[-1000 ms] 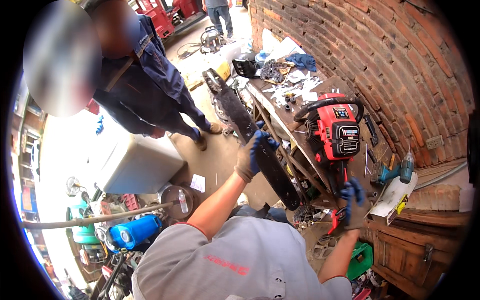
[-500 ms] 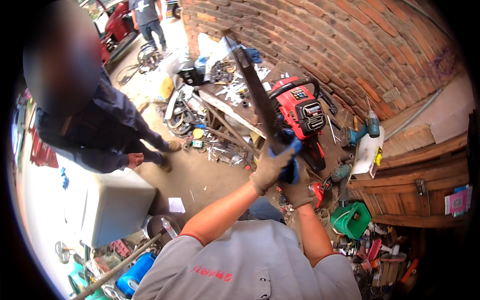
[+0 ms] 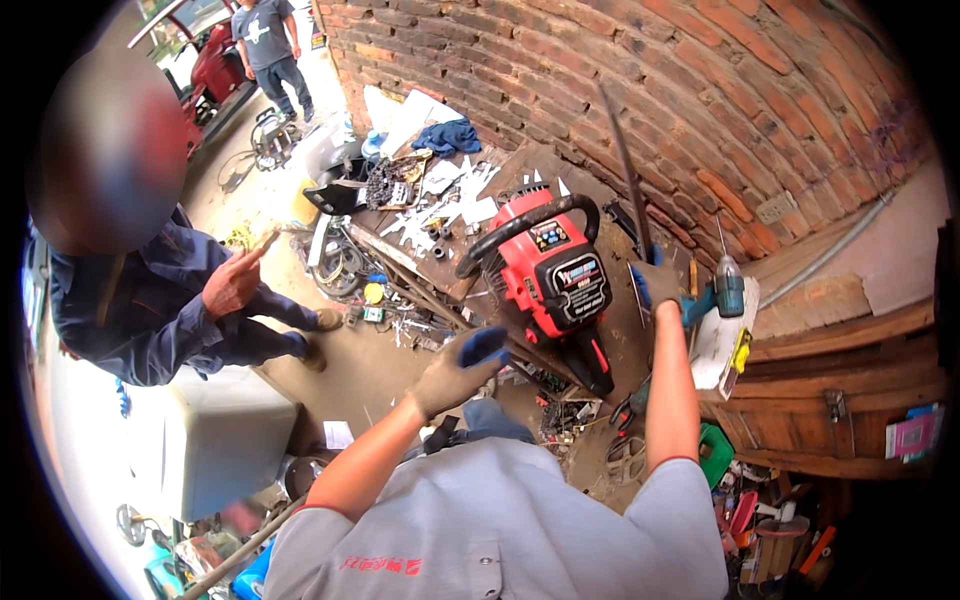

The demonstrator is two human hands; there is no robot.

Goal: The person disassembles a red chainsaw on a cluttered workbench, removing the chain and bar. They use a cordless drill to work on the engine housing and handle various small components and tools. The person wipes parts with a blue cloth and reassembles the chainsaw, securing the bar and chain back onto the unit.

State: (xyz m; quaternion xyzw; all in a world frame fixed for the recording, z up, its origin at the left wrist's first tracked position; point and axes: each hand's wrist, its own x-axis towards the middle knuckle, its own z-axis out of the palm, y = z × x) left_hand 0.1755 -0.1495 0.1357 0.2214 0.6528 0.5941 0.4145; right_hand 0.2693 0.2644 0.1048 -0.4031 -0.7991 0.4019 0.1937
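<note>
My right hand (image 3: 658, 282), gloved, grips the lower end of a long dark guide bar (image 3: 630, 170) that stands steeply at the brick wall, to the right of the red chainsaw. The red-and-black chainsaw body (image 3: 540, 265) sits on the cluttered wooden workbench (image 3: 440, 275). My left hand (image 3: 465, 365), in a grey and blue glove, is empty with loosely bent fingers, near the bench's front edge below the saw. Beside my right hand lie a teal cordless drill (image 3: 730, 290), a white tray (image 3: 715, 365) and a thin rod partly hidden by that hand.
A co-worker in dark overalls (image 3: 130, 310) stands at left by a white chest (image 3: 220, 440); another person (image 3: 265, 55) stands farther back. A brick wall (image 3: 760, 110) bounds the right, above a wooden cabinet (image 3: 810, 430). Parts litter the floor; a green bucket (image 3: 715, 450) sits low right.
The bar moved from both my hands over the saw to my right hand at the wall. My left hand let go and moved down-left. The co-worker raised a hand.
</note>
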